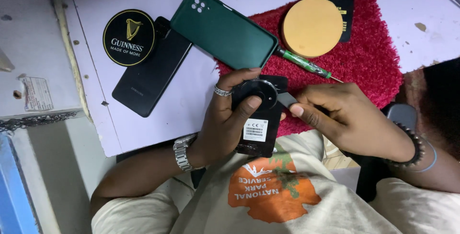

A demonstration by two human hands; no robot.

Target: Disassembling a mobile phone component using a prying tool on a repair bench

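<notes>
Left hand gripping black phone part, right hand pinching grey tab at its edge.

Surface: pale lilac table — scuffed.
Landmark: red shaggy mat, on the table's right part.
Left of mat: black phone, face down.
Further left of mat: round black coaster — overlapping the phone's top corner.
</notes>
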